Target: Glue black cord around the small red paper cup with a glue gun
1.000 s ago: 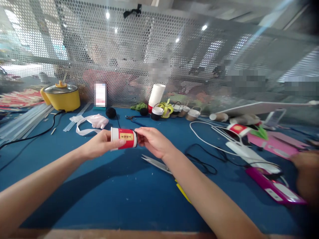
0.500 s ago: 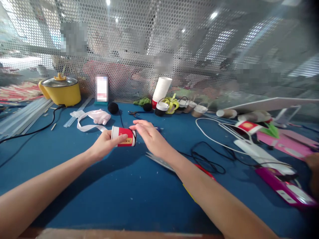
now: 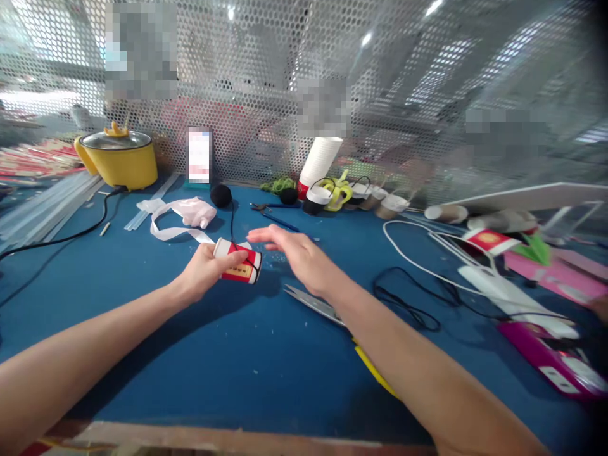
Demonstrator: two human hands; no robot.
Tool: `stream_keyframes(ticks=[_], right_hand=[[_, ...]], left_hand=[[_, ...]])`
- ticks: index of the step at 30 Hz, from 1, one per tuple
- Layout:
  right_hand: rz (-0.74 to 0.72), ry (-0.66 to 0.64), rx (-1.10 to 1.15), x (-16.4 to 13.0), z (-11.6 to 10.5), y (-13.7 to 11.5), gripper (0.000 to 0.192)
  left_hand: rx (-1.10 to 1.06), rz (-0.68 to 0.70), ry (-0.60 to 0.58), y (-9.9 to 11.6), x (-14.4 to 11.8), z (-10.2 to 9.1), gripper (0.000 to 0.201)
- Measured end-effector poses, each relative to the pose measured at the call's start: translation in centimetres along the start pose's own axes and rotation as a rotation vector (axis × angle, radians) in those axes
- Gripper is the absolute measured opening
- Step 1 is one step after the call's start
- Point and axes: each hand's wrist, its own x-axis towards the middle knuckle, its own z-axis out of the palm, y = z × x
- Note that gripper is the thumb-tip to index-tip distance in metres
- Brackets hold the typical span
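Note:
My left hand grips a red and white paper cup lying on its side, thumb across its wall. Black yarn wraps around the cup's end and leads back to a black yarn ball. Just right of the cup, my right hand hovers with its fingers stretched out, apart from the cup. No object shows in it; its palm side is hidden. Beneath my right forearm lie scissors with pointed metal blades, their handles partly covered. White ribbon lies behind my left hand.
At the back stand a yellow pot, a phone, a stack of paper cups and several small handled cups. Pliers lie before them. On the right are cables and a purple power strip.
My right hand has moved off the cup's end, slightly to the right. The cup has tilted a little in my left hand, and the view has shifted.

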Motion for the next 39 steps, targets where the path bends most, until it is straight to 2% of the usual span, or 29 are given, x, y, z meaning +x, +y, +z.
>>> stream_keyframes(ticks=[2, 4, 5, 6, 8, 11, 15, 19, 20, 21, 22, 24, 28, 33, 39], right_hand=[[0.030, 0.119, -0.139, 0.3, -1.9, 0.9, 0.040], [0.145, 0.260, -0.483, 0.5, -3.9, 2.1, 0.028], [0.260, 0.252, -0.675, 0.6, -4.8, 2.8, 0.024], [0.387, 0.176, -0.822, 0.6, -5.5, 3.5, 0.024], [0.478, 0.115, -0.884, 0.6, -6.2, 5.0, 0.017], [0.522, 0.093, -0.876, 0.7, -6.0, 7.0, 0.009], [0.517, 0.176, -0.801, 1.0, -5.3, 7.8, 0.023], [0.454, 0.268, -0.627, 0.1, -5.3, 5.9, 0.040], [0.418, 0.269, -0.546, -0.4, -5.2, 5.1, 0.038], [0.366, 0.272, -0.340, -1.0, -5.1, 4.3, 0.032], [0.350, 0.213, -0.173, -1.5, -4.9, 3.4, 0.023], [0.365, 0.153, -0.056, -2.7, -4.2, 1.9, 0.019], [0.346, 0.089, -0.089, -4.2, -2.7, 0.3, 0.019], [0.385, 0.071, -0.242, -5.1, -2.2, -0.1, 0.020], [0.202, 0.031, -0.425, -5.3, -2.2, 0.0, 0.026]], left_hand=[[-0.019, -0.024, 0.011, 0.1, 0.0, 0.0, 0.023], [-0.013, -0.028, 0.011, 0.1, 0.0, 0.0, 0.023], [0.000, -0.021, 0.012, 0.1, 0.0, 0.0, 0.023], [0.021, -0.012, 0.013, 0.1, 0.0, 0.0, 0.023], [0.074, 0.013, 0.021, 0.0, 0.0, -0.1, 0.023], [0.154, 0.057, 0.034, -0.1, 0.0, -0.3, 0.022], [0.242, 0.082, 0.068, 0.1, 0.0, -0.4, 0.022], [0.296, 0.081, 0.086, 0.3, 0.0, -0.5, 0.024], [0.308, 0.080, 0.089, 0.3, 0.0, -0.5, 0.024], [0.324, 0.077, 0.090, 0.3, 0.1, -0.6, 0.025], [0.342, 0.069, 0.088, 0.4, 0.2, -0.6, 0.025], [0.377, 0.040, 0.071, 0.3, 0.3, -0.7, 0.025], [0.398, -0.006, 0.056, 0.0, 0.7, -0.9, 0.026], [0.423, 0.003, 0.061, 0.2, 0.6, -0.9, 0.027], [0.469, -0.019, 0.102, 0.7, 0.4, -0.8, 0.030]])
